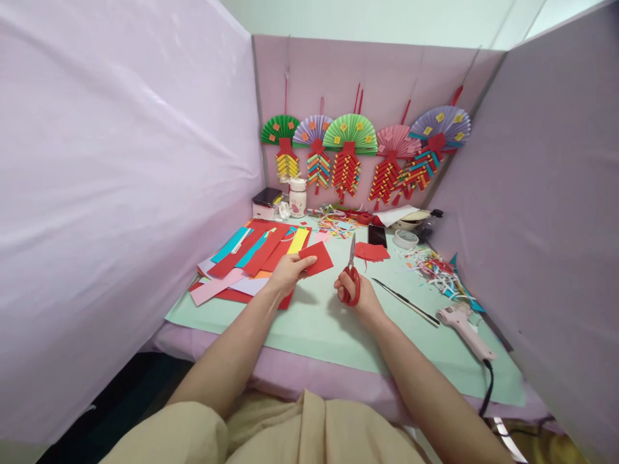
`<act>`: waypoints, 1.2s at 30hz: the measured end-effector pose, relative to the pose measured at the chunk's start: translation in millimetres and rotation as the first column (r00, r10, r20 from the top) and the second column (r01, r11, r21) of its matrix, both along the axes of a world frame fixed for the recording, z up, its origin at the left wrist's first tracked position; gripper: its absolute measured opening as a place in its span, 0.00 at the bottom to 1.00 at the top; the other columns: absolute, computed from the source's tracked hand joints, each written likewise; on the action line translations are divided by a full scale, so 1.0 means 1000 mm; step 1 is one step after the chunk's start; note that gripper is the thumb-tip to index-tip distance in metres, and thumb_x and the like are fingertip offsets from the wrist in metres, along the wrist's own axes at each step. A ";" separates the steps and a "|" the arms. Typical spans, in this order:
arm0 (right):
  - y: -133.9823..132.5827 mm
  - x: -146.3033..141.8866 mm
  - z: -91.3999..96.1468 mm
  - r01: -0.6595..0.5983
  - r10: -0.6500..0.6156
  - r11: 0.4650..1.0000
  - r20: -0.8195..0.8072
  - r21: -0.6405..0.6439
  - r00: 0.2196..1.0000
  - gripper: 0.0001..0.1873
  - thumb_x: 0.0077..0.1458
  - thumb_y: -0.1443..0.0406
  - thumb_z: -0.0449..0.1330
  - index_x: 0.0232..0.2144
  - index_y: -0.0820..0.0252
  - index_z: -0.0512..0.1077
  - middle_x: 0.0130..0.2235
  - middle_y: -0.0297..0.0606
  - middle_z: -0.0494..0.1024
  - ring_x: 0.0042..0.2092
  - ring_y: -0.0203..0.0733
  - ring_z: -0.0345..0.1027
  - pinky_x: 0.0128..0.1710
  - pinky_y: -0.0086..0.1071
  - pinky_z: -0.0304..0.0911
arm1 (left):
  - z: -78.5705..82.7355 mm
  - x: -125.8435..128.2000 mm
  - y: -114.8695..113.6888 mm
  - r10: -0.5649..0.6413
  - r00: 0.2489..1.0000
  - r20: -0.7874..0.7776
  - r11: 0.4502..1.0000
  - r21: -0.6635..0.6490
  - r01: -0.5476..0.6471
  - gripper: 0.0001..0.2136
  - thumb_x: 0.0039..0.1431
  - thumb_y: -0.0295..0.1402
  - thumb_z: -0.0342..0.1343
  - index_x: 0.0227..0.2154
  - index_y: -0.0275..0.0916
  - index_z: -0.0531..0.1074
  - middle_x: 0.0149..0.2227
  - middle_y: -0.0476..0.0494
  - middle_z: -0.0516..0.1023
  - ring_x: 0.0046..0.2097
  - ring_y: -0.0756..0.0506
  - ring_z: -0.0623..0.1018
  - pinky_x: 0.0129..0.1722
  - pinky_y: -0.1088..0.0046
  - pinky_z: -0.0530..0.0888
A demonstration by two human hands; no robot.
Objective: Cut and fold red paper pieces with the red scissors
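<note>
My left hand (289, 272) pinches a small red paper sheet (316, 258) and holds it just above the green mat (319, 322). My right hand (355, 293) grips red-handled scissors (351, 277). Their blades point away from me, to the right of the sheet. The blades look nearly together. Left of my left hand lies a fanned pile of red, blue, yellow and pink paper strips (251, 254).
A glue gun (463, 327) and a long thin rod (405, 301) lie at the right. Paper scraps (438, 269), a phone (377, 235), a tape roll (405, 239), a jar (297, 196) and red paper pieces (371, 251) sit farther back. Paper fan ornaments (349, 151) hang on the back wall.
</note>
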State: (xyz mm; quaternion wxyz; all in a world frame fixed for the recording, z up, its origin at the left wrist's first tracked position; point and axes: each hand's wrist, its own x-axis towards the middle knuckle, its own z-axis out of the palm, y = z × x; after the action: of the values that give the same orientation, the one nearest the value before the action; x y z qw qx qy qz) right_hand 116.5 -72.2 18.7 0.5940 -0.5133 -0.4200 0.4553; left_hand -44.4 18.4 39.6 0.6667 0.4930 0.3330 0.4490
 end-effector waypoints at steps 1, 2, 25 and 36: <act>-0.001 0.000 0.002 0.001 -0.002 1.000 0.020 0.023 1.000 0.22 0.46 0.47 0.62 0.26 0.60 0.66 0.20 0.32 0.69 0.21 0.33 0.58 0.21 0.29 0.52 | -0.001 0.001 -0.001 0.000 1.000 0.009 1.000 0.003 0.000 0.17 0.38 0.40 0.70 0.27 0.32 0.77 0.32 0.39 0.80 0.34 0.45 0.78 0.36 0.70 0.74; -0.002 -0.001 0.005 0.006 -0.007 0.999 0.033 0.039 0.999 0.20 0.46 0.50 0.64 0.26 0.59 0.66 0.19 0.31 0.68 0.21 0.34 0.58 0.22 0.29 0.53 | -0.001 0.002 -0.002 -0.002 1.000 0.014 1.000 0.004 0.002 0.16 0.38 0.40 0.70 0.27 0.32 0.77 0.33 0.39 0.81 0.34 0.45 0.79 0.37 0.69 0.75; 0.010 0.007 -0.014 0.088 -0.046 0.989 -0.313 0.119 0.949 0.18 0.42 0.60 0.68 0.29 0.58 0.63 0.18 0.27 0.66 0.22 0.34 0.58 0.22 0.29 0.53 | -0.015 0.028 -0.022 0.007 0.999 -0.041 0.999 -0.054 -0.009 0.17 0.35 0.41 0.70 0.24 0.31 0.76 0.28 0.40 0.79 0.30 0.46 0.77 0.34 0.69 0.74; 0.007 0.005 -0.009 0.143 -0.104 0.985 -0.329 0.095 0.939 0.18 0.40 0.61 0.68 0.28 0.57 0.61 0.18 0.25 0.65 0.22 0.34 0.57 0.23 0.29 0.53 | -0.011 0.032 -0.029 -0.005 1.000 0.009 0.994 -0.113 0.006 0.17 0.38 0.37 0.70 0.31 0.33 0.77 0.35 0.40 0.80 0.36 0.46 0.78 0.36 0.72 0.75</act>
State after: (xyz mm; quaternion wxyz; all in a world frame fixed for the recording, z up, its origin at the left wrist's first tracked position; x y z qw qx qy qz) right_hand 121.4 -65.6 10.1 0.7112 -0.4214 -0.3101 0.4695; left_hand -12.4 -10.1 28.3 0.6962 0.4534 0.3536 0.4298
